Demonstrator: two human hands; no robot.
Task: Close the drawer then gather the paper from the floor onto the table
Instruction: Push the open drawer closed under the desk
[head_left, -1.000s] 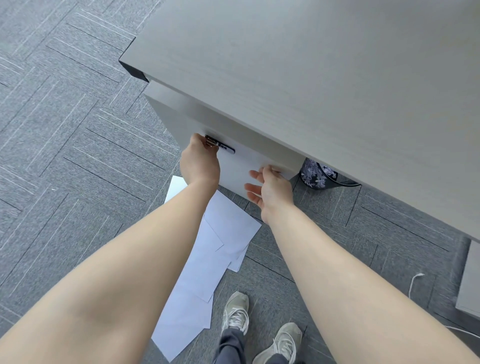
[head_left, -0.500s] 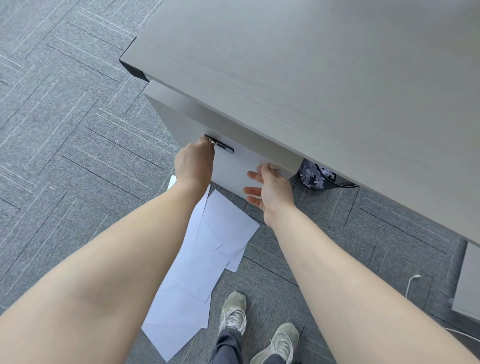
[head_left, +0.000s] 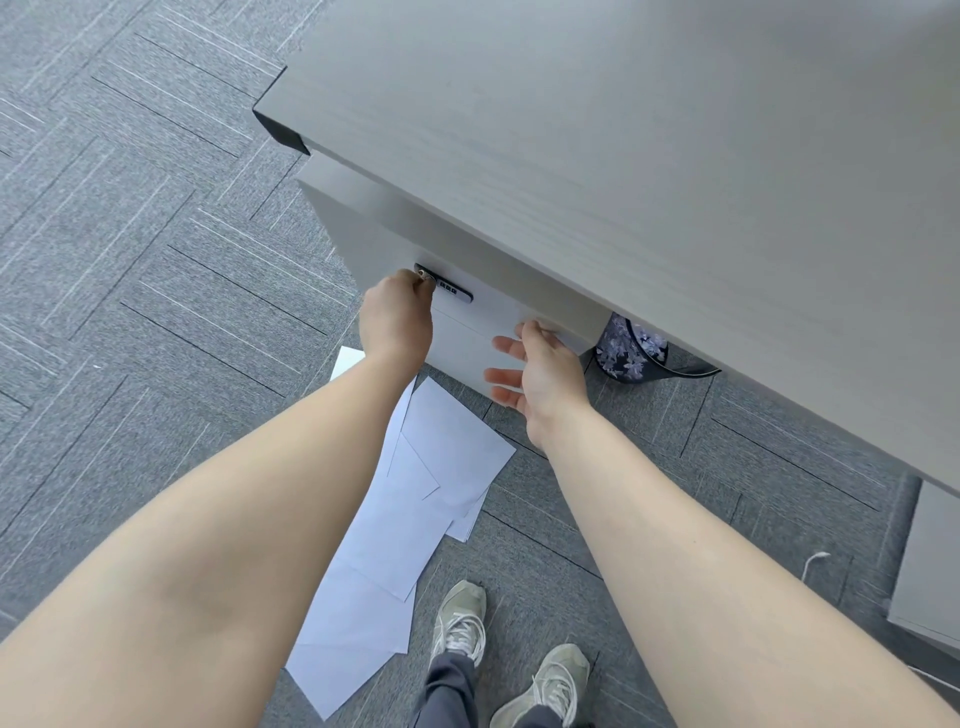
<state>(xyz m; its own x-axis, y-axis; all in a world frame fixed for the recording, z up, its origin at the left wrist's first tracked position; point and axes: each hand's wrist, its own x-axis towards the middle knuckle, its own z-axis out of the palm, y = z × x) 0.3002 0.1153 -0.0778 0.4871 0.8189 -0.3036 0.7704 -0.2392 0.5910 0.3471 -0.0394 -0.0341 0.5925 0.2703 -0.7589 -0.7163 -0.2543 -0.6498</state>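
Two hands press a drawer (head_left: 483, 338) home under a grey table (head_left: 649, 156) while loose paper (head_left: 415, 493) waits on the carpet.

Over the past second the white drawer front has slid back until it sits nearly flush beneath the tabletop, so the first step looks all but finished. The left hand (head_left: 397, 317) is pinched around a key at the combination lock (head_left: 447, 288), and the right hand (head_left: 540, 371) lies flat, fingers spread, holding nothing, against the front. Several white sheets lie overlapped on the floor just below the drawer, between the cabinet and the person's shoes (head_left: 462, 623), untouched. A patterned bin (head_left: 631, 351) stands under the table to the right, clear of the sheets. Both forearms cross above the paper, and the nearest sheets lie close to the feet, where a step could crease them.
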